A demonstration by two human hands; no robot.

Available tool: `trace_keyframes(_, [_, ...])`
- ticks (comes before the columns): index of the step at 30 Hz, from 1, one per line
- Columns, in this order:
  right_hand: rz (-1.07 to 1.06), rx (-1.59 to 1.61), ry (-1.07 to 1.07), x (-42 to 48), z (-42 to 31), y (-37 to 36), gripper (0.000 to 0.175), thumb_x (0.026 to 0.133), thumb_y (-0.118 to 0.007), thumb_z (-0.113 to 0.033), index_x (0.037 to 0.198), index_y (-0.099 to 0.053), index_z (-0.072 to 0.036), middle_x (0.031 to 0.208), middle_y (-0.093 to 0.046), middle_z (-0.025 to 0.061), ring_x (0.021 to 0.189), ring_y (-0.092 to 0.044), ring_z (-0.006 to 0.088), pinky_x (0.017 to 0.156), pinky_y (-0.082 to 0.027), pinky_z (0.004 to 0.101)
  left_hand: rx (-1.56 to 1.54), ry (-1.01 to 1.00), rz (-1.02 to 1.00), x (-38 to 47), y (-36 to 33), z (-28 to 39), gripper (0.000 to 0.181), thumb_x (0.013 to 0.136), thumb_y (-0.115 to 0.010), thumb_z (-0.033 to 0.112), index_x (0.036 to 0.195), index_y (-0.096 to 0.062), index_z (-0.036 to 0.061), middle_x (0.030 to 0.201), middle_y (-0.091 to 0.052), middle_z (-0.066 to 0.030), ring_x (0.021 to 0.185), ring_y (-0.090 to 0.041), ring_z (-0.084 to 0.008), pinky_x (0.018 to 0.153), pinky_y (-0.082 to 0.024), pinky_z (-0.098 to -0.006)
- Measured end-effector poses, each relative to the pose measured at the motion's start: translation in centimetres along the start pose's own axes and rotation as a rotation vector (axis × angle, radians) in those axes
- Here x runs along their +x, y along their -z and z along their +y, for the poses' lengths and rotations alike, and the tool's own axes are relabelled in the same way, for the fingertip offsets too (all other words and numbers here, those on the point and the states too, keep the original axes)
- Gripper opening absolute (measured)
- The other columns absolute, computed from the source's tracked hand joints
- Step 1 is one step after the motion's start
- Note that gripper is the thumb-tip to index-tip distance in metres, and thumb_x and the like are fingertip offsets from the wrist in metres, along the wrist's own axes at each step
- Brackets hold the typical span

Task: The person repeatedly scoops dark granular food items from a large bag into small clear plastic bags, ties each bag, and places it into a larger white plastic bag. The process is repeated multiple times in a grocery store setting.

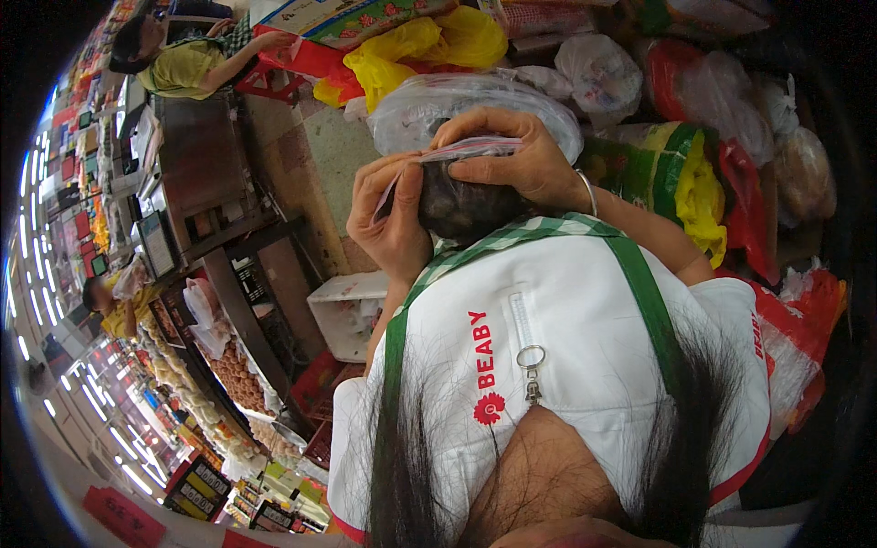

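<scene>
In front of my chest I hold a clear zip bag [469,205] filled with dark, lumpy contents that I cannot identify. My left hand [392,218] pinches one end of its pink-edged opening between thumb and fingers. On the other side, my right hand [503,152] grips the same edge, thumb on the near face and fingers beyond it. A bracelet [587,193] circles the right wrist. Just past the hands lies a large clear plastic bag [414,113] with something dark inside, partly hidden by them. A green checked apron [503,236] borders the zip bag's lower side.
Yellow plastic bags [418,55], knotted clear bags [599,79] and a green sack [634,164] crowd the front and right. To the left are a white box [346,312], a dark counter [205,157] and eggs [240,373]. A co-worker [181,65] is at far left, touching red plastic.
</scene>
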State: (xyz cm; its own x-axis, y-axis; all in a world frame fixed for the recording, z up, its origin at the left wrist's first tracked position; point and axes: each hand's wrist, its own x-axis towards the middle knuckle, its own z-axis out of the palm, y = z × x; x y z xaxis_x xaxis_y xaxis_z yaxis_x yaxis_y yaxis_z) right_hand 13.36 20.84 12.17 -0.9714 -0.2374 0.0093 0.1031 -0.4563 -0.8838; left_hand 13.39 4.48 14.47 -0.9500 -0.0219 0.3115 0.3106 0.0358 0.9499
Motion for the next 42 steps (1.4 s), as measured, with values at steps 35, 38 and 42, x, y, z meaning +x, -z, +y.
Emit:
trace_keyframes(35, [-0.153,-0.309,0.223,1.1,-3.0,1.4,0.012,0.075,-0.072,-0.003,0.085,-0.065,0.000,0.094,-0.064,0.0082,0.088,-0.060,0.0151,0.079,-0.047,0.0255,0.099,-0.060,-0.105,0.4,0.3,1.3,0.005,0.076,-0.067,-0.004,0.082,-0.067,-0.0045,0.084,-0.066,-0.0140,0.079,-0.061,-0.0184,0.073,-0.047,-0.0264])
trace_keyframes(38, [-0.217,-0.372,0.338,1.4,-3.1,1.9,0.013,0.075,-0.072,-0.004,0.086,-0.065,-0.001,0.095,-0.063,0.0079,0.088,-0.059,0.0148,0.080,-0.046,0.0253,0.130,-0.067,-0.117,0.5,0.5,1.4,0.005,0.076,-0.067,-0.003,0.082,-0.067,-0.0043,0.084,-0.066,-0.0140,0.079,-0.061,-0.0185,0.073,-0.047,-0.0264])
trace_keyframes(42, [-0.242,-0.473,0.375,1.8,-3.2,2.3,0.014,0.076,-0.072,-0.008,0.086,-0.065,0.000,0.090,-0.064,0.0067,0.084,-0.060,0.0131,0.076,-0.050,0.0244,0.141,-0.069,-0.127,0.5,0.6,1.4,0.006,0.076,-0.068,-0.003,0.082,-0.067,-0.0041,0.084,-0.066,-0.0140,0.079,-0.061,-0.0187,0.073,-0.047,-0.0265])
